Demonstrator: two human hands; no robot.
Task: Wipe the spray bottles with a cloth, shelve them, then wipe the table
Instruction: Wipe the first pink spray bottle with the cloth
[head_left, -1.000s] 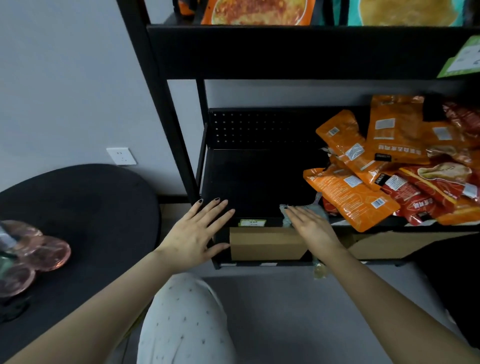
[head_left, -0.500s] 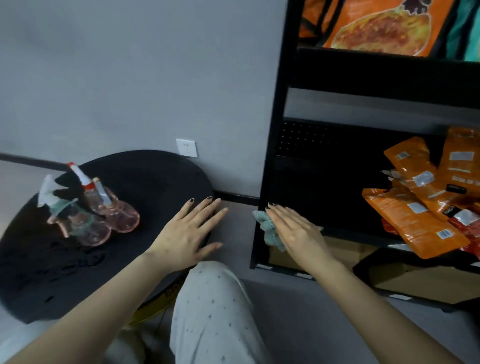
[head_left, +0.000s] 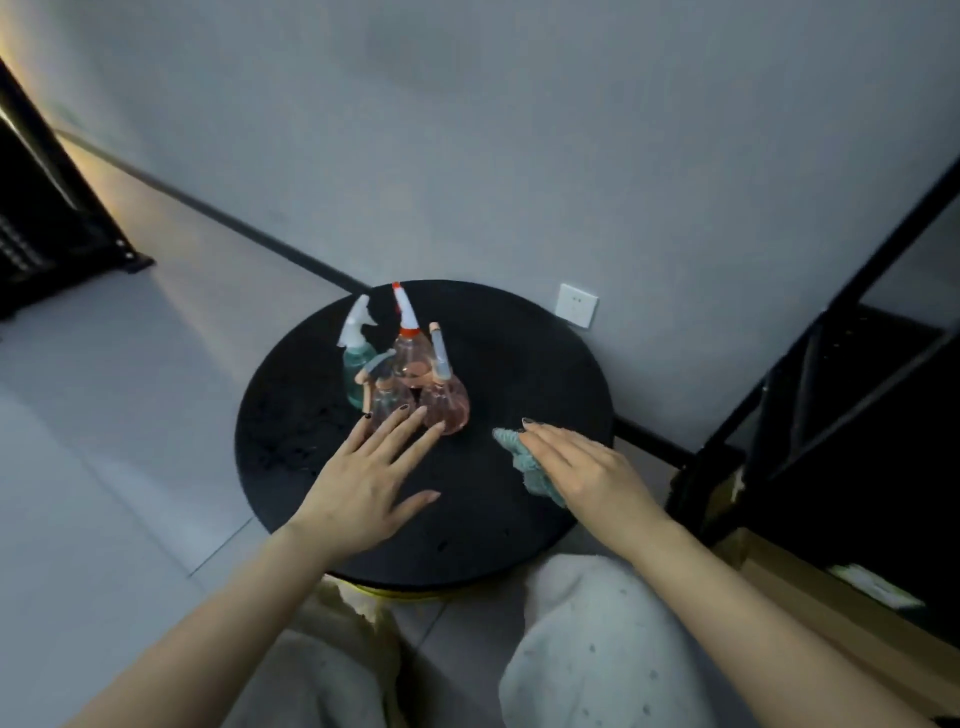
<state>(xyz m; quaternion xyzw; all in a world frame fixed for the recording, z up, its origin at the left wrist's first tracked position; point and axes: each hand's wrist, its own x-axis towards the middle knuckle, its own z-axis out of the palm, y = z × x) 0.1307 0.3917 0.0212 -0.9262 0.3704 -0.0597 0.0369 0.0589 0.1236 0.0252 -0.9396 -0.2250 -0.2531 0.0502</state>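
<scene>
A round black counter (head_left: 519, 364) stands against a grey wall, and 4 spray bottles cluster on its far left part. The teal bottle (head_left: 357, 371) with a white trigger head stands farthest left. Just beside it, toward the counter's middle, stands a pink bottle with a red-and-white nozzle (head_left: 408, 343). In front of that pair stand a small clear bottle (head_left: 387, 402) with a peach trigger and a rounder pink bottle (head_left: 445, 405) with a pale upright nozzle. All 4 stand upright and close together, some touching or overlapping from this angle.

The left hand (head_left: 363, 480) reaches over the counter with fingers spread and straight, holding nothing; its fingertips (head_left: 402, 411) lie right at the bases of the 2 nearer bottles, though whether they touch the bottles cannot be told. The right hand (head_left: 582, 470) lies flat over the counter's right part, fingers extended, on top of a crumpled teal cloth (head_left: 522, 460) that shows from under its palm on the bottles' side. Whether the thumb pinches the cloth underneath cannot be told.

Dark wet-looking specks mark the counter's left part. A white wall socket (head_left: 576, 305) sits on the wall just behind the counter. A black metal shelf frame (head_left: 831, 332) rises to the counter's right, with a cardboard box (head_left: 810, 597) at its foot. The person's light trousers (head_left: 597, 649) show below the counter's near edge.
</scene>
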